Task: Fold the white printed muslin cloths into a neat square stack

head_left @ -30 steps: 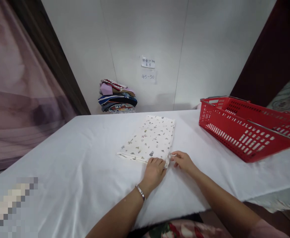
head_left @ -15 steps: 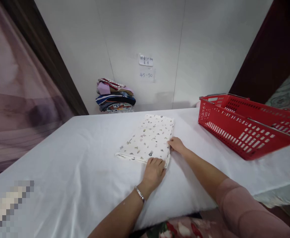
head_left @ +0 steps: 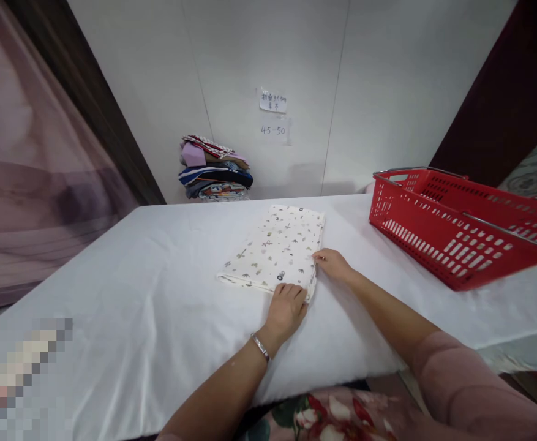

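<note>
Pile of folded fabric (head_left: pixel 215 177) beyond the far edge of the white-covered table (head_left: pixel 171 245), base hidden from me; my left hand (head_left: pixel 286 312) lies over the near corner of the patterned cloth (head_left: pixel 280 245), fingers together, thumb obscured; my right hand (head_left: pixel 335 264) pinches its right edge, fingertips nearly closed; red basket (head_left: pixel 447 239) at right, cut off by the frame

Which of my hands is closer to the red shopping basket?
Your right hand, at the right edge of the folded printed cloth, the side facing the red shopping basket; your left hand is farther off, at the cloth's near corner.
</note>
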Tool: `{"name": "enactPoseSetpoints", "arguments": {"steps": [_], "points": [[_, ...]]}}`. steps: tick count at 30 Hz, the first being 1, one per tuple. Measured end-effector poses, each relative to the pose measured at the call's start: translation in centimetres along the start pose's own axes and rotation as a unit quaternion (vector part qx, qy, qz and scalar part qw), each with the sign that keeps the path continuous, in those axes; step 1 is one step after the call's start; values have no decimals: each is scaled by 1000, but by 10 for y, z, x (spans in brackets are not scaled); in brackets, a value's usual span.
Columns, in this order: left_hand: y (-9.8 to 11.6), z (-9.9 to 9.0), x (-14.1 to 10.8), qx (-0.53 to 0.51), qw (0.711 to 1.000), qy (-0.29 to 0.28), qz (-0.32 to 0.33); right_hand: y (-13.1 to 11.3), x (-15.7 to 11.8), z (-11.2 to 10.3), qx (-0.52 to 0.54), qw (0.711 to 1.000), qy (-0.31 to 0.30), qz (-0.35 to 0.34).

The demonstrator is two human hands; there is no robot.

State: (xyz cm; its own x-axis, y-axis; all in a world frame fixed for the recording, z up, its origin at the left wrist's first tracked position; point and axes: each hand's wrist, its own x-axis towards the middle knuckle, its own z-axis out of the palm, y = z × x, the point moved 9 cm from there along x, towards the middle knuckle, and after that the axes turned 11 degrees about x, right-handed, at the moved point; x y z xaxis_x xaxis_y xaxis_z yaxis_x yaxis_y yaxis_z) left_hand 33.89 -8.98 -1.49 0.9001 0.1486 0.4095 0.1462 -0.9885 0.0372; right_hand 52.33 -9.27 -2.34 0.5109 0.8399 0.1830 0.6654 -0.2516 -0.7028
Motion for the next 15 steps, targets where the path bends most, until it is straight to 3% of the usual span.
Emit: {"name": "enactPoseSetpoints", "arguments": {"steps": [9, 15], "points": [[0, -1, 0, -7, 1000, -2, -5, -15, -2, 18, -207, 966, -106, -111], [-1, 2, 0, -11, 1000, -4, -3, -19, -7, 10, -240, 959, -72, -135]]}}
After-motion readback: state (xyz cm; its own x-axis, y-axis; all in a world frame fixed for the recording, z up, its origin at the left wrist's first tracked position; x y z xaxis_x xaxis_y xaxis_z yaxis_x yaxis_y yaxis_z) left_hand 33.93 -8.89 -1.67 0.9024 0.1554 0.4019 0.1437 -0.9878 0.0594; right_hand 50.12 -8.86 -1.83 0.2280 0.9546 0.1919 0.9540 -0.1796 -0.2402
